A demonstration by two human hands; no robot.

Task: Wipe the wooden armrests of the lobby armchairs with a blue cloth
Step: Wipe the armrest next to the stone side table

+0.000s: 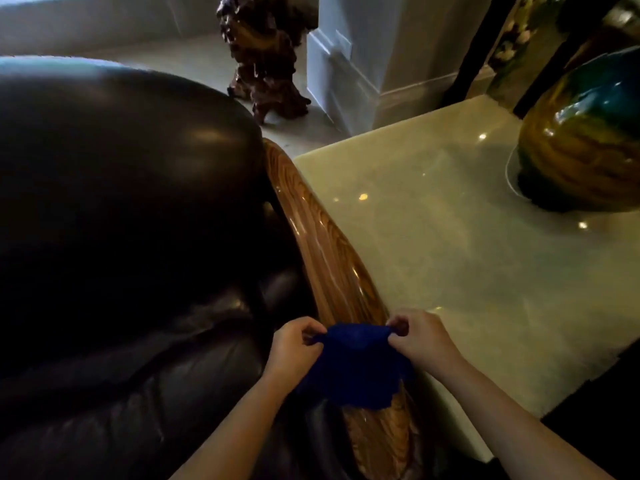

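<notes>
A dark blue cloth (pixel 353 365) hangs stretched between both hands over the near part of a glossy wooden armrest (pixel 322 251). My left hand (pixel 294 351) pinches the cloth's left top corner. Its right top corner is pinched by my right hand (pixel 420 341). The armrest curves from the chair's back down toward me along the right side of a dark brown leather armchair (pixel 131 209). The cloth covers a short stretch of the wood, and grain shows again below it.
A pale polished stone side table (pixel 450 244) stands right against the armrest, with a large round green-brown vase (pixel 585 140) at its far right. A dark carved wooden sculpture (pixel 266 53) and a white column base (pixel 349 74) stand on the floor behind.
</notes>
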